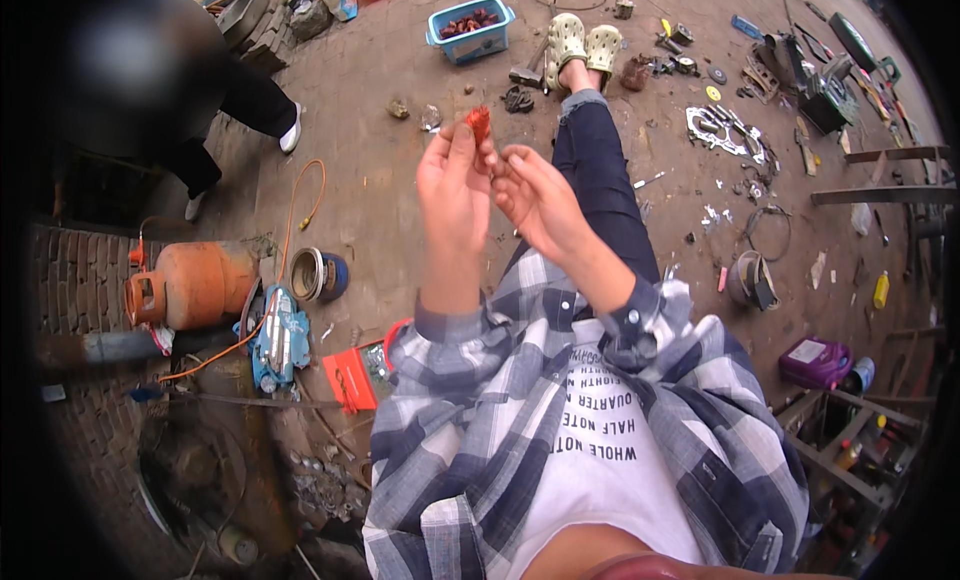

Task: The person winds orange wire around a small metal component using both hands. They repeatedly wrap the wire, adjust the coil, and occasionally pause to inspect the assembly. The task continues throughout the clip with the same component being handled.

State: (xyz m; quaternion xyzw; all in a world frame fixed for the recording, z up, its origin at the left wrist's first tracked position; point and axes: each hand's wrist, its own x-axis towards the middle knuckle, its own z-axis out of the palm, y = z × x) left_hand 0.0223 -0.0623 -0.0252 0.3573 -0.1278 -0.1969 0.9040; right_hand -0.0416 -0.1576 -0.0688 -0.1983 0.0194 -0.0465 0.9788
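A small bright red thing with a ragged upper end [479, 123] is pinched between the thumb and fingers of my left hand [455, 180]. Its kind is not clear. Just to its right is my right hand [540, 195], thumb and forefinger drawn together near the lower end of the red thing. Whatever those fingertips hold, if anything, is too small to make out. Both hands are raised above my lap. Beyond them on the paving stands a blue tub [470, 42] with dark red pieces inside.
An orange gas cylinder [205, 283], a paint bucket [318, 275] and a red box [349, 380] are to the left. Another person's leg [255, 110] is at the upper left. Metal parts, a flat gasket [722, 130] and a purple jug [815, 362] lie to the right.
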